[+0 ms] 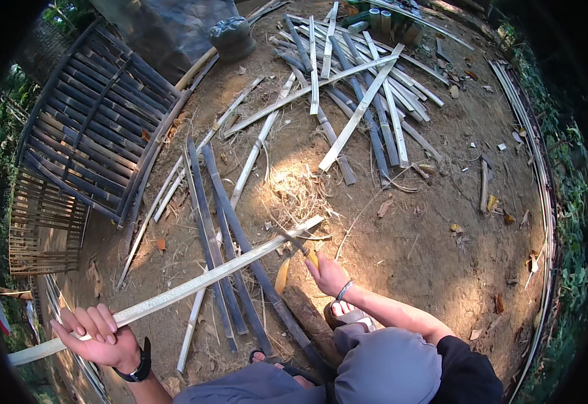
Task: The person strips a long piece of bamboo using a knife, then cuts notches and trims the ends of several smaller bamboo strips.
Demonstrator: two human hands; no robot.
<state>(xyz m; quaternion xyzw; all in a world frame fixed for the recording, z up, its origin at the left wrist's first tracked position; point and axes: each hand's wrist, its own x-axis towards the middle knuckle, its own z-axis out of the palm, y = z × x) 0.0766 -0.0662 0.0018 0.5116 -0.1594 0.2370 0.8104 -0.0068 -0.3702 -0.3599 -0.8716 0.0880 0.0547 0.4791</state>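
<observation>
My left hand [99,337], with a black watch on the wrist, has its fingers curled round a long pale split bamboo strip [200,281]. The strip slants up to the right, and its far end lies near the middle of the view. In my right hand [329,275] is a knife [311,256] with a yellow-orange handle. Its dark, narrow blade points up and left, beside the strip's far end; I cannot tell whether they touch. Under the strip lie several dark bamboo lengths [243,236]. A thick log [311,320] lies before my right foot.
A heap of split bamboo [368,87] spreads over the dirt ahead. Pale shavings [297,192] lie beyond the knife. Dark slatted bamboo panels [102,121] stand at the left. A tool with a wooden handle [484,182] lies right. Long poles [536,168] edge the plants.
</observation>
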